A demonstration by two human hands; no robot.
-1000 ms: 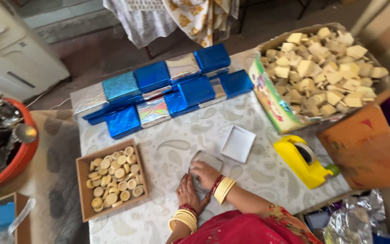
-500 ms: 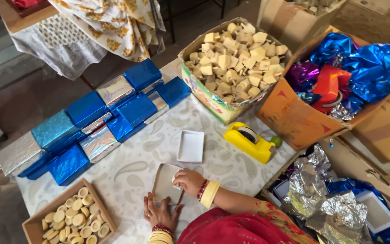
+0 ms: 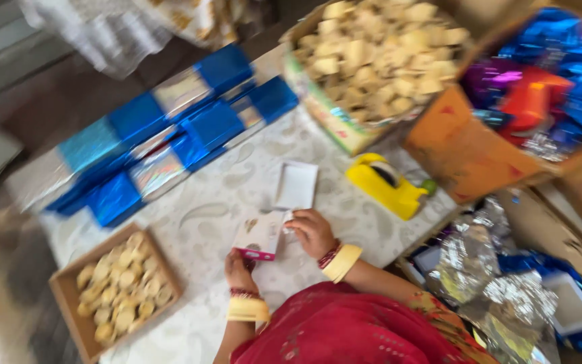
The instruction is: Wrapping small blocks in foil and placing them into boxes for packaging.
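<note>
The small box (image 3: 259,235), flat on the worktop (image 3: 203,202) half a second ago under both hands, is now lifted and tilted, showing its pink edge. The left hand (image 3: 239,269) now grips its lower edge; the right hand (image 3: 312,231) has shifted to its right side. The view has swung right, and the picture has blurred.

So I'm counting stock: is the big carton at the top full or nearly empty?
Full: the big carton is heaped to its rim with pale tan blocks. The frame is blurred, so what they are cannot be told.
</note>
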